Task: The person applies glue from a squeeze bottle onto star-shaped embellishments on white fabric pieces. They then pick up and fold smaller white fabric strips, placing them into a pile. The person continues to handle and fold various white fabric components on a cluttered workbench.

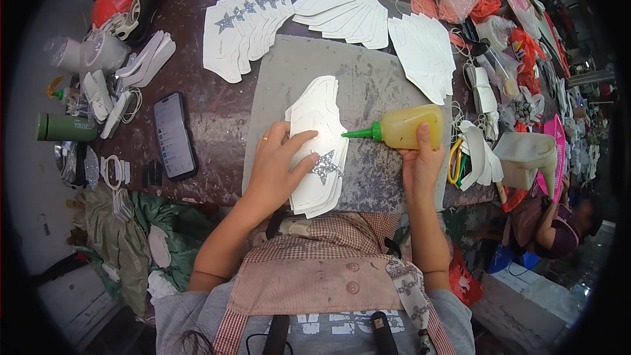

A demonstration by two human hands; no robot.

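My left hand (276, 167) lies flat, fingers spread, on a stack of white cut shoe pieces (317, 115) on a grey work mat (368, 82). The top piece bears a silver glitter star (325, 167) just right of my fingertips. My right hand (420, 161) grips a yellow squeeze bottle (407, 126) lying sideways. Its green nozzle (360, 133) points left and touches the edge of the white stack.
Fanned rows of white pieces, some with glitter stars (246, 16), lie at the back of the dark table (217, 118). A phone (174, 135) sits to the left, a green flask (66, 127) further left. Piled parts and scissors (455, 161) crowd the right. Another person (559, 223) sits at the lower right.
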